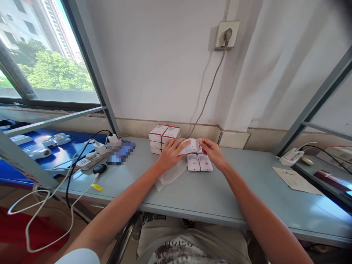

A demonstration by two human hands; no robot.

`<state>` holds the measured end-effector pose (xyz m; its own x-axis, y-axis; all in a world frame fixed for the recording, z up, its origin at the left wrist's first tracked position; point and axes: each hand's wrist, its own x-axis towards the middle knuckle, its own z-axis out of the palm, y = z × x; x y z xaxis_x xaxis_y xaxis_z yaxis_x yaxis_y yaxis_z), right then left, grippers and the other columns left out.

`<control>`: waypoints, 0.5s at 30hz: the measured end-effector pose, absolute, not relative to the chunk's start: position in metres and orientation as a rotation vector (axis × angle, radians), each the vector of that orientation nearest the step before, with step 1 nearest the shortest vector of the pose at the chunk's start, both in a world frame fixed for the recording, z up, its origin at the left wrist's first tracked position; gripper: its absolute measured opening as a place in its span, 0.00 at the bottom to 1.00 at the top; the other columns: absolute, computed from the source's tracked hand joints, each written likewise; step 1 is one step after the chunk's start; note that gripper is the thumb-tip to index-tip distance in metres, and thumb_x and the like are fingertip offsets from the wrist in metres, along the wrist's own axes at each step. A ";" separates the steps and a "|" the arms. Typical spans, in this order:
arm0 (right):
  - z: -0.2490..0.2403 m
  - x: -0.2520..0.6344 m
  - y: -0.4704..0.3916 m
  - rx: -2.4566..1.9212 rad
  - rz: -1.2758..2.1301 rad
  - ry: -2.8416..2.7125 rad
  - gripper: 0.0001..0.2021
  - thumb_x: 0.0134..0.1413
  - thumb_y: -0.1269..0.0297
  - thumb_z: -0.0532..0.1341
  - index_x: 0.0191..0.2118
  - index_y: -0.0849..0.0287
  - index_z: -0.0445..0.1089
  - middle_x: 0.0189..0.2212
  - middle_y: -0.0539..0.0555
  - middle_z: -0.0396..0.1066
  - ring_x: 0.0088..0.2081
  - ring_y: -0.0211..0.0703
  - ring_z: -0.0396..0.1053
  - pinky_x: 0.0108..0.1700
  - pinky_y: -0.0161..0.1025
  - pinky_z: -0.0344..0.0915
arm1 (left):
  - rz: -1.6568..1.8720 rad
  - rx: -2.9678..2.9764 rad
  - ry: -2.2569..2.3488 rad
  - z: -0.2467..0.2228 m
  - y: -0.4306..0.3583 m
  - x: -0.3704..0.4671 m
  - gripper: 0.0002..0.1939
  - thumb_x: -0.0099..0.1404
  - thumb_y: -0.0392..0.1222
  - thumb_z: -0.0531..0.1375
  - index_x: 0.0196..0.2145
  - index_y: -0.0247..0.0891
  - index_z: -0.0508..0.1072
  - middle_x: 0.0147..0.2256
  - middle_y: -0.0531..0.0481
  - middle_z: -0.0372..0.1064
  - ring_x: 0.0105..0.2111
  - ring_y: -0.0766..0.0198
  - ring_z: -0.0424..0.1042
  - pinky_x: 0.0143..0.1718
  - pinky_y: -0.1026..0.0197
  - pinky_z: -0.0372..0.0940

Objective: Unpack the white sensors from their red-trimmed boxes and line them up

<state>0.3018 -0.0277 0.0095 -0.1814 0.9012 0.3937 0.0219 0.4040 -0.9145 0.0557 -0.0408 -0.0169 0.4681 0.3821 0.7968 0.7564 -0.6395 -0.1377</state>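
Between my hands is a white device (190,146), partly covered by fingers. My left hand (172,152) is wrapped round its left side. At its right end, my right hand (211,151) pinches something small and pale, too small to make out. Just below, two white devices with red marks, one at left (193,163) and one at right (205,162), lie side by side on the grey table (203,194). A clear plastic bag (170,176) lies under my left wrist. Stacked white and red boxes (159,132) stand behind my left hand.
To the left are a blurred phone (121,153), a power strip (89,160), a round black device (99,168) and looping cables. A paper sheet (295,179) and a white adapter (291,157) lie to the right. Metal frame posts rise at both sides.
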 end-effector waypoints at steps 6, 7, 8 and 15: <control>0.013 0.305 -0.029 -0.851 0.835 -1.589 0.20 0.52 0.40 0.73 0.33 0.54 0.81 0.35 0.51 0.72 0.33 0.38 0.60 0.34 0.36 0.59 | -1.064 -2.235 -0.997 -0.019 -0.037 0.054 0.27 0.80 0.56 0.57 0.70 0.48 0.68 0.62 0.40 0.73 0.56 0.47 0.74 0.60 0.45 0.67; 0.014 0.305 -0.031 -0.831 0.859 -1.596 0.20 0.52 0.40 0.73 0.32 0.54 0.80 0.35 0.51 0.72 0.33 0.38 0.61 0.35 0.36 0.60 | -1.072 -2.229 -1.007 -0.019 -0.037 0.054 0.27 0.80 0.57 0.57 0.70 0.48 0.68 0.62 0.40 0.72 0.57 0.46 0.73 0.60 0.45 0.67; 0.015 0.306 -0.032 -0.810 0.903 -1.591 0.21 0.53 0.40 0.73 0.32 0.54 0.79 0.34 0.51 0.72 0.33 0.38 0.61 0.35 0.36 0.60 | -1.082 -2.223 -1.012 -0.019 -0.037 0.053 0.27 0.79 0.57 0.57 0.71 0.47 0.67 0.62 0.40 0.72 0.58 0.46 0.73 0.60 0.45 0.66; 0.023 0.307 -0.041 -0.674 1.187 -1.412 0.21 0.54 0.41 0.73 0.32 0.55 0.75 0.37 0.53 0.75 0.35 0.39 0.66 0.38 0.37 0.64 | -1.138 -2.248 -0.984 -0.018 -0.037 0.053 0.28 0.79 0.57 0.58 0.71 0.46 0.66 0.62 0.39 0.72 0.59 0.47 0.73 0.61 0.44 0.67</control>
<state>0.3068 -0.0409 0.0226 -0.2203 0.8996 0.3771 -0.2165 0.3319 -0.9181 0.0527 -0.0372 -0.0182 0.4107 0.3981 0.8203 0.7541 -0.6540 -0.0601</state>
